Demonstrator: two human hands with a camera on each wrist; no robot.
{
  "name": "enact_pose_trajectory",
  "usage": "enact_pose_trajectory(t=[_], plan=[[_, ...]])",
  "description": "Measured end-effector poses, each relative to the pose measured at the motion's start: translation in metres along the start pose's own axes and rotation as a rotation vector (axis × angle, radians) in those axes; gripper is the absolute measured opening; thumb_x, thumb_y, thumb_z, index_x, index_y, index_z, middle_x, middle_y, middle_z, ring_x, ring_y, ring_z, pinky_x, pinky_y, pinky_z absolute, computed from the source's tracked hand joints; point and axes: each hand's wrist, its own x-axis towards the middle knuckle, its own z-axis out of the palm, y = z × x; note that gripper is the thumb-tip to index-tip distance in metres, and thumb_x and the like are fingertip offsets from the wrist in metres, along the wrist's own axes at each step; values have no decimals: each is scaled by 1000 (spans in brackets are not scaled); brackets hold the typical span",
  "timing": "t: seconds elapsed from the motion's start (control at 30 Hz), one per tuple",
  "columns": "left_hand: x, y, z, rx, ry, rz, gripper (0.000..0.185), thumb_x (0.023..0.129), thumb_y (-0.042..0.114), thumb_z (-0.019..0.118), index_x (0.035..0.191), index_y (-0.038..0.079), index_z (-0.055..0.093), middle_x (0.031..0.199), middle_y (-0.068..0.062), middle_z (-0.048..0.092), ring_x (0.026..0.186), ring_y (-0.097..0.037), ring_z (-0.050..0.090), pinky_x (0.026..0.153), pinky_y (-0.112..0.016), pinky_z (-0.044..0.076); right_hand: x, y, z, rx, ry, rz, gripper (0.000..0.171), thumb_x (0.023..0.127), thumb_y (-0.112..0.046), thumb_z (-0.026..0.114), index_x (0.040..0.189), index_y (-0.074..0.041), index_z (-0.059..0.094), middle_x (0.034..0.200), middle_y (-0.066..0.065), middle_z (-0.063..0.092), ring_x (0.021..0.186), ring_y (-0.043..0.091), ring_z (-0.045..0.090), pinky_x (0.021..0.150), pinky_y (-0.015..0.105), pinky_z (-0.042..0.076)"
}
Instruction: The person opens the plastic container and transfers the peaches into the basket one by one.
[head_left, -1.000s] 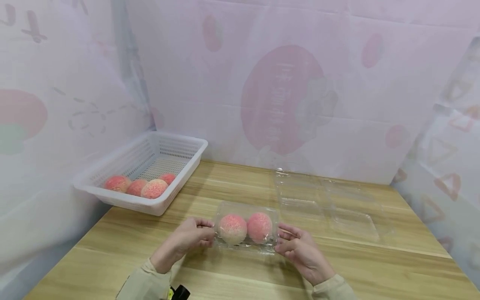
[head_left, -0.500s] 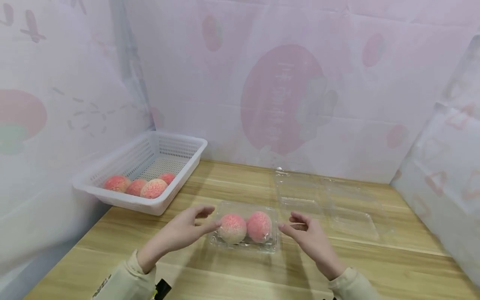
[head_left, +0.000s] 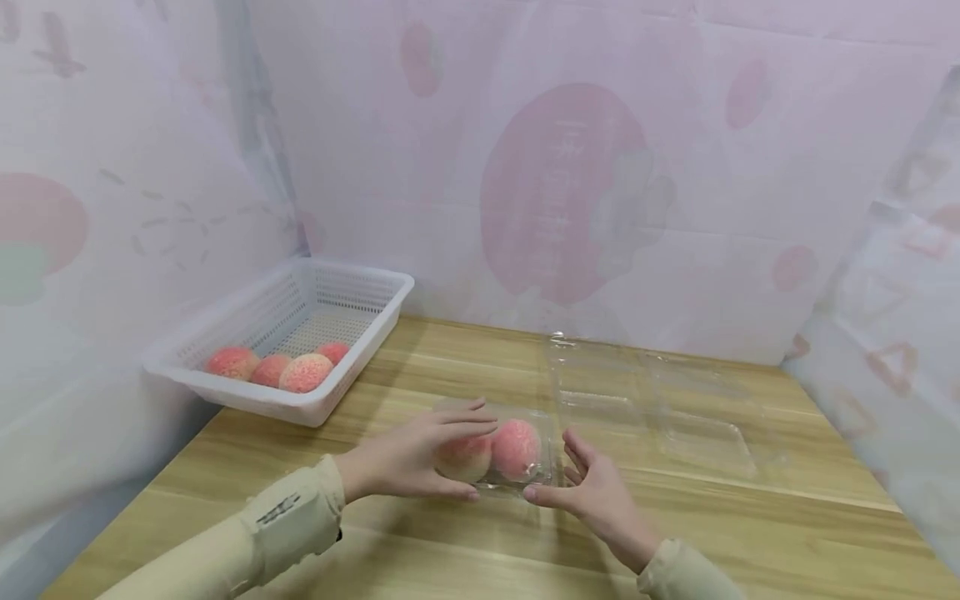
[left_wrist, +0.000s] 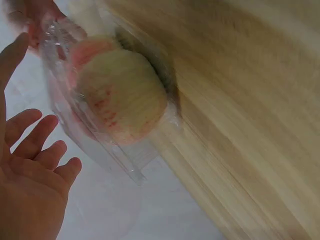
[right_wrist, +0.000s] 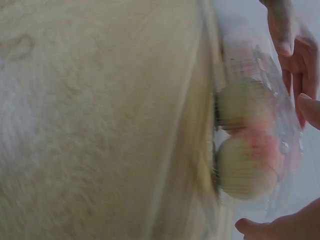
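Observation:
A clear plastic clamshell box (head_left: 542,457) with its lid down stands on the wooden table (head_left: 465,550). It holds two pink peaches (head_left: 516,448). My left hand (head_left: 431,454) reaches over the box's left half, straight fingers lying over the lid and thumb at the front edge, hiding most of the left peach. My right hand (head_left: 588,487) lies open at the box's right front corner, thumb tip by the front edge. In the left wrist view my left hand (left_wrist: 30,170) is spread beside the pale underside of a peach (left_wrist: 122,100). The right wrist view shows both peaches (right_wrist: 245,167) inside the blurred box.
A white perforated basket (head_left: 247,398) at the back left holds several peaches (head_left: 303,372). An empty clear clamshell (head_left: 660,408) lies open behind and to the right of the box. Film-covered walls close in the table at the back and both sides.
Both hands held the box ends, then lifted off it. Now the left hand has reached forward over the lid and the right hand has come back down to the right front corner.

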Motion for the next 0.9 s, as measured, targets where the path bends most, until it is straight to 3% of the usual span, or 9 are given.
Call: enact_pose_trajectory(t=[0.23, 0.43, 0.6, 0.9], plan=[[13, -7, 5, 27, -77, 17, 85, 76, 48, 83, 143, 8, 51, 150, -2, 43, 143, -28, 26, 111, -50, 30, 1, 5, 16, -49, 38, -25, 125, 64, -28, 94, 153, 6, 14, 157, 25, 18, 135, 49, 30, 107, 55, 33], [15, -11, 7, 27, -115, 1, 79, 75, 43, 85, 140, 7, 55, 149, -8, 45, 141, -29, 30, 111, -50, 31, 5, 7, 23, -41, 46, -56, 125, 60, -17, 96, 151, 11, 14, 154, 28, 24, 138, 39, 31, 112, 48, 26], [18, -15, 6, 56, -123, 6, 73, 79, 48, 80, 137, 10, 59, 145, -8, 49, 138, -29, 36, 110, -49, 33, 7, 7, 28, -35, 62, -63, 125, 60, -15, 95, 151, 12, 14, 154, 31, 21, 139, 41, 26, 113, 52, 21], [18, -13, 6, 80, -117, 10, 69, 81, 51, 77, 136, 13, 61, 142, -3, 52, 137, -30, 38, 110, -51, 32, 6, 2, 33, -48, 76, -49, 124, 62, -16, 94, 150, 14, 12, 150, 35, 25, 137, 44, 31, 112, 54, 23]])
